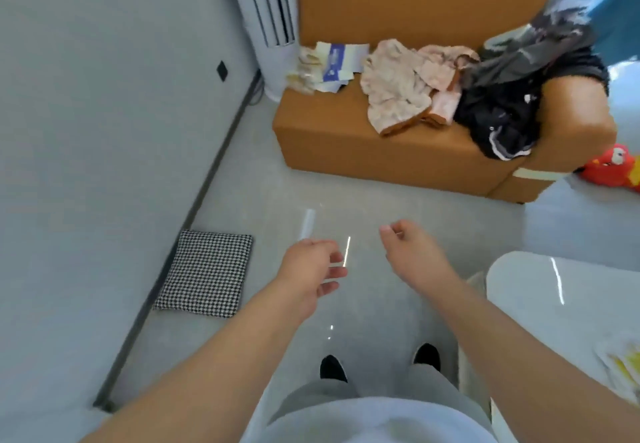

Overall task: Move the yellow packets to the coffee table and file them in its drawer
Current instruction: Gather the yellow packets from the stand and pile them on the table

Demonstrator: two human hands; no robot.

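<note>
Over floor | left hand empty, relaxed | right hand empty, loosely curled | packets on sofa

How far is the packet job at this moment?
Done: some yellow packets already lie on the coffee table. In hand: nothing; the left hand and the right hand are both empty. Left: a pile of packets waits on the sofa, and the drawer is out of view, so filing probably remains.

A home living room — sofa strewn with clothes.
</note>
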